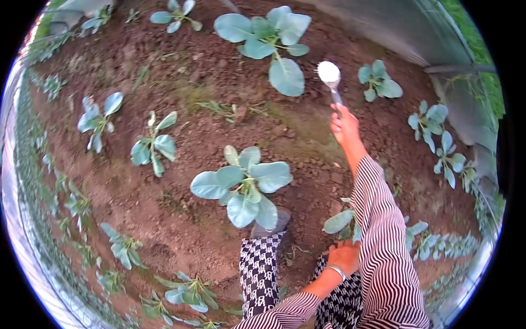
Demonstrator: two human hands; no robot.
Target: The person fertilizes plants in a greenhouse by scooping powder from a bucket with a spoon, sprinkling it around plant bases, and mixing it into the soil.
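My right hand [345, 127] stretches forward with its fingers closed round the handle of a spoon [335, 95]. White granular stuff [329, 72] is heaped in the spoon's bowl, held above the soil between a large leafy plant [266, 35] and a smaller one [379, 82]. My left hand [344, 256], with a silver bracelet [336, 271] at the wrist, is low by my knee. Its fingers are partly covered by my right sleeve, so whether they hold anything is hidden. Just above that hand, leaves of another plant [338, 221] show.
A broad-leaved plant [244, 183] grows right in front of my shoe [271, 225]. More seedlings [156, 143] stand in the brown soil [192, 219] on both sides. Pale sheeting [383, 27] borders the bed at the back right. Weeds [230, 109] lie mid-bed.
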